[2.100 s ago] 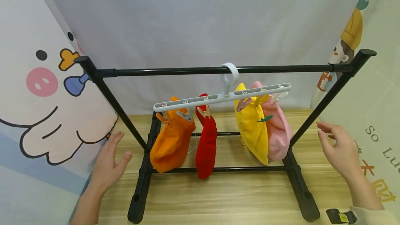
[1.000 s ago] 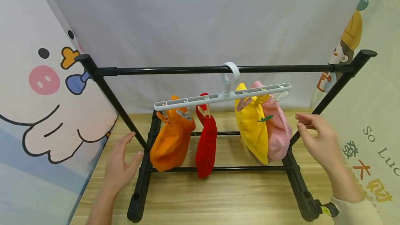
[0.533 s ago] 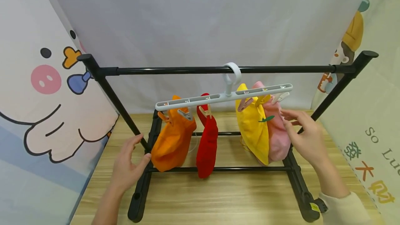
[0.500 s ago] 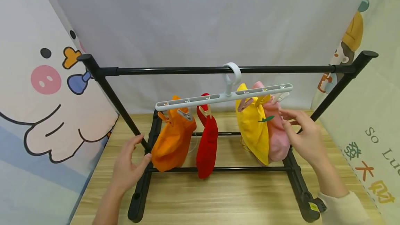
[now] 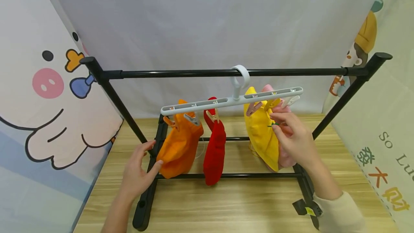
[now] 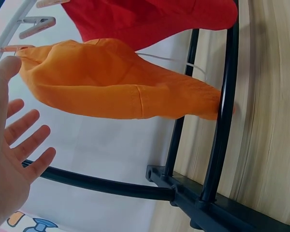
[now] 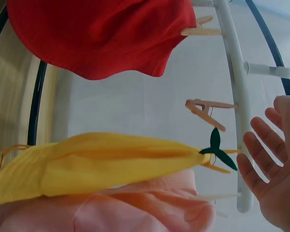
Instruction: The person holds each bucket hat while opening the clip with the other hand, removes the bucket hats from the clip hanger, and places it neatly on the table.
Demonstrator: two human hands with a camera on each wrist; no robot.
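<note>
A white hanger (image 5: 200, 106) carries several cloth hats on small clips. My left hand (image 5: 139, 175) is beside the orange hat (image 5: 181, 148), thumb and fingers spread, thumb tip close to its edge. The red hat (image 5: 214, 157) hangs near the middle. My right hand (image 5: 295, 139) is in front of the pink hat (image 5: 286, 157), fingertips by the green leaf (image 7: 222, 154) on top of the yellow hat (image 5: 260, 132). In the right wrist view its fingers are apart, with nothing between them, near a yellow clip (image 7: 217, 166). A pinkish clip (image 7: 203, 112) hangs with no hat in it.
The hanger hooks over the top bar (image 5: 174, 73) of a black rack, whose slanted posts and feet (image 5: 142, 208) stand on a wood-grain table (image 5: 226, 204). Printed cloths (image 5: 48, 136) hang at both sides, and a pale curtain (image 5: 200, 21) hangs behind.
My right hand has moved left from outside the rack to the yellow and pink hats. My left hand has moved right to the orange hat. The hats hang almost as before.
</note>
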